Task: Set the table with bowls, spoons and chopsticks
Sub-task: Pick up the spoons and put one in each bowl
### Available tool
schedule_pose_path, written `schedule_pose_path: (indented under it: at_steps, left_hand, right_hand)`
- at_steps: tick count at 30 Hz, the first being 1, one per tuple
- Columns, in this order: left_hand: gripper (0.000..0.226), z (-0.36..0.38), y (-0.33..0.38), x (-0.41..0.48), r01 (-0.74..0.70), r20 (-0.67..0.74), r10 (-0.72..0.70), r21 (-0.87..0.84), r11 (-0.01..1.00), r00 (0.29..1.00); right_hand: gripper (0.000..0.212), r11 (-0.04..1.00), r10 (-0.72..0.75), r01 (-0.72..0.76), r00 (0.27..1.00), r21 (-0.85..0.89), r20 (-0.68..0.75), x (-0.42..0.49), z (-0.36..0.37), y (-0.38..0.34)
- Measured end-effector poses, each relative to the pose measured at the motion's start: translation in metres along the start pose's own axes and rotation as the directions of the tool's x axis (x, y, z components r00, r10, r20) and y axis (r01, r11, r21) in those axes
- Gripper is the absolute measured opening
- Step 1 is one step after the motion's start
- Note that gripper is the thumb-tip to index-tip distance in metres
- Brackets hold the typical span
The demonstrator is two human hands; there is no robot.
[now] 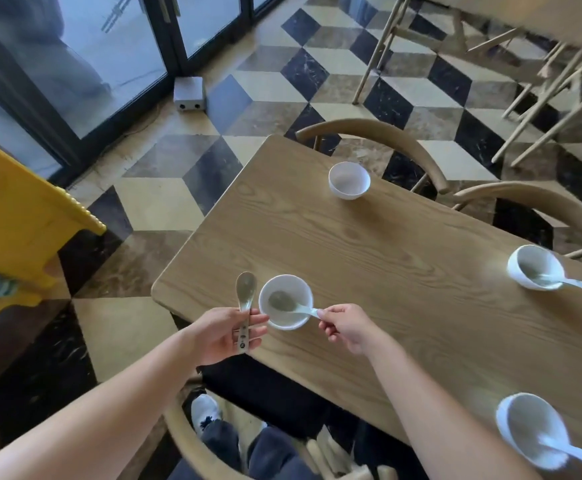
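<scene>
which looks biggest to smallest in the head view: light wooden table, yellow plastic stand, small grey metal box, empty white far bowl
1. light wooden table
2. yellow plastic stand, partly cropped
3. empty white far bowl and small grey metal box: near alike, box farther off, so unranked

- Four white bowls are sitting on the desk [386, 258]: far bowl [349, 181], near bowl [282, 284], right bowl [524, 261], corner bowl [524, 427].
- Four spoons are showing: left spoon [246, 289], near spoon [279, 301], right spoon [573, 282], corner spoon [576, 455].
- Two hands are showing: left hand [223, 337], right hand [348, 327].
- Three curved wooden chairs are standing by the desk: far chair [369, 131], right chair [531, 194], near chair [178, 431].
</scene>
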State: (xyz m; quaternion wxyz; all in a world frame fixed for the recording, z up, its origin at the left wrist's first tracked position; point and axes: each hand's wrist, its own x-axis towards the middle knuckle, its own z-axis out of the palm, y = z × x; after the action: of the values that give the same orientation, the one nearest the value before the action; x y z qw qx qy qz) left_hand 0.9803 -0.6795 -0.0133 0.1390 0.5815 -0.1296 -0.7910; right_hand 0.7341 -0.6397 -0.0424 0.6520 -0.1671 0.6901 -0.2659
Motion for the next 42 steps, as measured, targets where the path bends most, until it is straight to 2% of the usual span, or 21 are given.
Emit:
schedule_pose_path:
  at_steps: [14,16,17,19,20,21,23,25,26,29,31,34,36,37,39,41,42]
  left_hand:
    - [0.024,0.002,-0.002,0.013,-0.004,0.012,0.005,-0.098,0.995,1.0]
    - [0.022,0.006,-0.001,0.014,-0.02,0.006,0.021,-0.102,0.995,1.0]
    - [0.021,0.009,0.0,0.014,-0.028,0.005,0.029,-0.108,0.994,1.0]
    - [0.021,0.019,0.004,0.013,-0.052,0.02,0.054,-0.118,0.992,0.998]
    - [0.023,0.026,0.007,0.013,-0.067,0.034,0.07,-0.102,0.993,0.997]
    - [0.024,0.033,0.01,0.012,-0.083,0.044,0.086,-0.071,0.994,0.995]
    - [0.022,0.052,0.017,0.012,-0.116,0.071,0.117,-0.026,0.993,0.991]
    - [0.018,0.073,0.025,0.015,-0.155,0.119,0.159,-0.038,0.987,0.98]
    - [0.017,0.084,0.029,0.017,-0.174,0.145,0.182,-0.066,0.982,0.973]
    - [0.012,0.113,0.042,0.023,-0.22,0.168,0.24,-0.133,0.967,0.956]
    - [0.012,0.127,0.051,0.025,-0.25,0.169,0.265,-0.108,0.962,0.949]
    - [0.019,0.137,0.073,0.035,-0.352,0.195,0.326,0.12,0.928,0.925]
    - [0.023,0.135,0.09,0.055,-0.419,0.142,0.396,0.393,0.818,0.907]
    - [0.025,0.131,0.097,0.065,-0.43,0.103,0.454,0.558,0.71,0.885]
    - [0.031,0.124,0.111,0.091,-0.348,0.073,0.588,0.862,0.37,0.805]
    - [0.047,0.116,0.122,0.118,-0.209,0.131,0.658,0.977,0.041,0.741]
    - [0.057,0.112,0.126,0.132,-0.148,0.155,0.663,0.987,-0.067,0.733]
  right_hand:
    - [0.012,0.999,0.034,-0.034,0.999,0.022,-0.01,-0.003,-0.002,0.009]
    - [0.019,0.997,0.017,-0.023,0.997,-0.073,-0.078,-0.005,-0.01,0.004]
    - [0.021,0.988,-0.014,-0.012,0.986,-0.156,-0.164,-0.005,-0.015,0.001]
    - [0.021,0.958,-0.138,0.035,0.926,-0.284,-0.351,-0.009,-0.022,-0.009]
    - [0.019,0.955,-0.197,0.094,0.91,-0.281,-0.365,-0.013,-0.023,-0.016]
    - [0.016,0.956,-0.237,0.165,0.923,-0.242,-0.304,-0.019,-0.022,-0.024]
    - [0.013,0.964,-0.242,0.235,0.969,-0.125,-0.045,-0.036,-0.014,-0.041]
    - [0.014,0.962,-0.236,0.253,0.959,-0.103,0.154,-0.05,-0.007,-0.054]
    - [0.012,0.955,-0.252,0.276,0.949,-0.112,0.187,-0.051,-0.005,-0.057]
    - [0.01,0.934,-0.321,0.333,0.941,-0.129,0.104,-0.047,-0.013,-0.067]
    - [0.014,0.932,-0.353,0.355,0.935,-0.077,0.03,-0.043,-0.026,-0.078]
    - [0.011,0.927,-0.375,0.375,0.925,-0.003,-0.059,-0.036,-0.05,-0.103]
    - [0.013,0.932,-0.354,0.36,0.928,0.033,-0.113,-0.026,-0.069,-0.12]
    - [0.015,0.934,-0.341,0.351,0.93,0.061,-0.136,-0.023,-0.077,-0.127]
    - [0.014,0.938,-0.306,0.328,0.937,0.117,-0.169,-0.01,-0.092,-0.141]
    - [0.012,0.938,-0.282,0.312,0.941,0.154,-0.187,0.008,-0.105,-0.153]
    - [0.011,0.937,-0.278,0.31,0.941,0.163,-0.192,0.017,-0.111,-0.159]
